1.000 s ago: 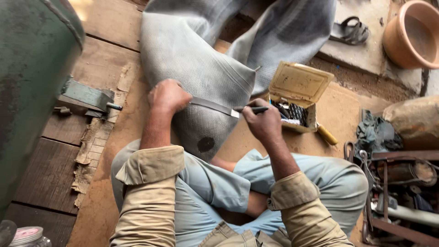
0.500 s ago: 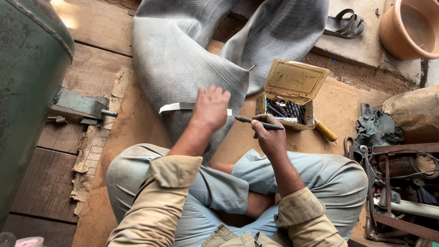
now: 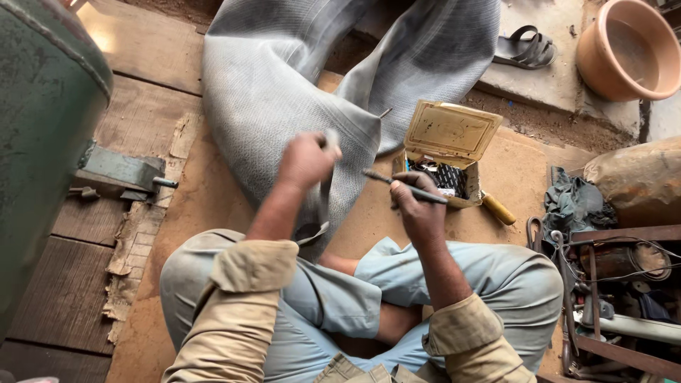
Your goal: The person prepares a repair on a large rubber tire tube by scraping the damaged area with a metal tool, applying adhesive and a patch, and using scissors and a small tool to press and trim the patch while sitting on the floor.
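The person sits cross-legged on the floor (image 3: 213,184) with the left hand (image 3: 306,160) clenched on a thin grey strip (image 3: 323,206) that hangs down over the grey inner tube (image 3: 284,92) draped in front of the knees. The right hand (image 3: 418,209) has its fingers (image 3: 406,186) closed around a thin dark tool (image 3: 404,186), its tip pointing left toward the tube. Just beyond that hand sits a small yellowish box (image 3: 450,135) with its flat rectangular lid tipped open, dark small parts inside, and a yellow-handled tool (image 3: 499,209) beside it; a sandal (image 3: 528,48) and a terracotta pot (image 3: 628,46) lie farther off.
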